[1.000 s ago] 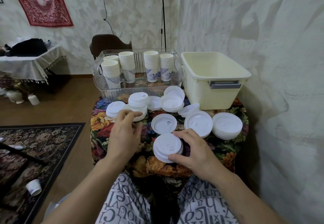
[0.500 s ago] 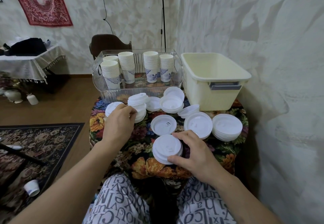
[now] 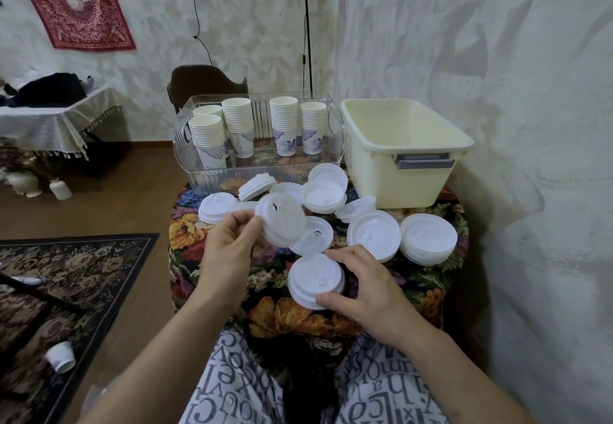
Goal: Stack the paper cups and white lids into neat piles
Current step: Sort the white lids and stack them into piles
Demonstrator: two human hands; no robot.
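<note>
writing: large letters are printed on the trousers point(image 3: 232, 387) at the bottom edge, seen upside down; no whole word reads. the cups carry a blue pattern but no words i can read.
held lids: a small blurred stack of lids point(image 3: 282, 223), lifted off the table and tilted, its flat top facing up and toward the camera, a small dark sip slot near its upper edge.
left hand: the left hand point(image 3: 229, 247) is raised above the cloth, forearm coming up from the lower left, thumb and fingertips pinched on the left rim of the held lids.
near pile: a lid pile point(image 3: 315, 281) lies flat on the table point(image 3: 205, 234) at its near edge, tops up.
right hand: the right hand point(image 3: 368, 287) cups the right side of the near pile, thumb at the near rim, fingers curled over the far rim; it grips the pile loosely.
other lids: more lids point(image 3: 428, 239) lie in low piles and singles across the cloth, one tilted by the clear bin.
cups: stacked cups point(image 3: 237, 125) stand upright, mouths up, in the clear bin point(image 3: 205, 178) at the far side.
tub: a cream tub point(image 3: 401, 188) sits just right of the bin.
floor: one cup point(image 3: 61, 356) lies on its side on the rug point(image 3: 66, 271).
</note>
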